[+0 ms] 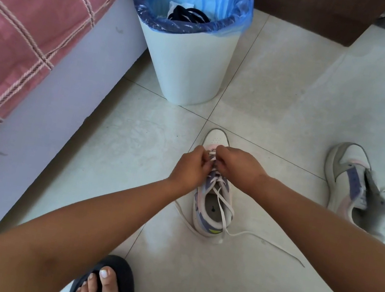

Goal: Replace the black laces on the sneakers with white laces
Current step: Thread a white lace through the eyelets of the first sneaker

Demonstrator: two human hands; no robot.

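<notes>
A white, purple and pink sneaker point(211, 207) stands on the tiled floor, toe pointing away from me. A white lace point(221, 203) is threaded through its eyelets, and its loose ends trail over the heel and across the floor. My left hand point(190, 168) and my right hand point(236, 166) meet over the lower eyelets near the toe, each pinching the white lace. A second sneaker point(350, 187) lies to the right with its grey tongue pulled out. Black laces point(188, 15) lie inside the bin.
A white bin point(186, 68) with a blue bag stands on the floor behind the sneaker. A bed with a pink checked cover point(23, 23) fills the left side. Dark wooden furniture point(311, 7) stands at the back. My feet in black slippers point(104, 284) are at the bottom edge.
</notes>
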